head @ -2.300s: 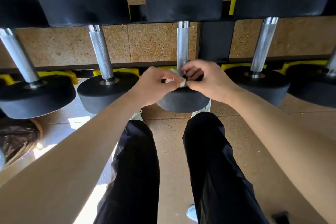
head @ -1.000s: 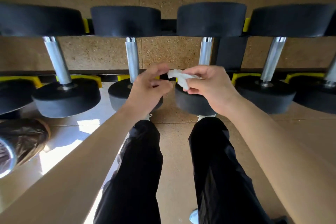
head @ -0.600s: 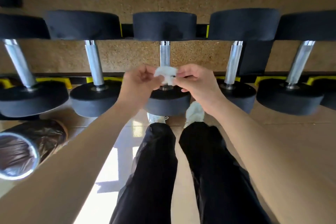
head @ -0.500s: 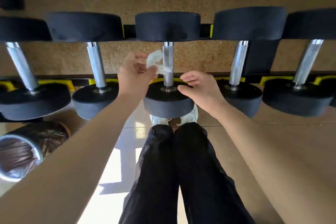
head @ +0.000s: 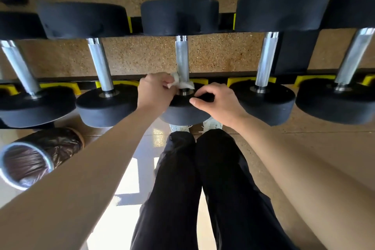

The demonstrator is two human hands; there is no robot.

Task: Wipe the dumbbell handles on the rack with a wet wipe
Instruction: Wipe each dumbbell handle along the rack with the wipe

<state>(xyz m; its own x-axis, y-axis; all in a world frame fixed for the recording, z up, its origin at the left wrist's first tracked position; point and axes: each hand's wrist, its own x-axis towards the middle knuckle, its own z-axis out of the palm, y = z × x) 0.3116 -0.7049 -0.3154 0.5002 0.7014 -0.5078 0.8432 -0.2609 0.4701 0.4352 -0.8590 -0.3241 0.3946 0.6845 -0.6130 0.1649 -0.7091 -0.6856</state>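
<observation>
Several black dumbbells with chrome handles lie side by side on a rack (head: 251, 80) with yellow cradles. My left hand (head: 156, 92) pinches a white wet wipe (head: 181, 83), which is wrapped round the near end of the middle dumbbell's handle (head: 182, 57). My right hand (head: 218, 100) hovers just right of that handle over the near black head (head: 182, 113), its fingers loosely curled and holding nothing. It is apart from the wipe.
A bin (head: 34, 158) lined with a dark bag lies at the lower left on the floor. Neighbouring handles (head: 100, 65) (head: 265, 59) stand close on either side. My legs in black trousers (head: 194, 189) are below the rack.
The view shifted left along the rack to another dumbbell. My right hand let go of the wipe; my left hand carried it down to the near end of the middle handle.
</observation>
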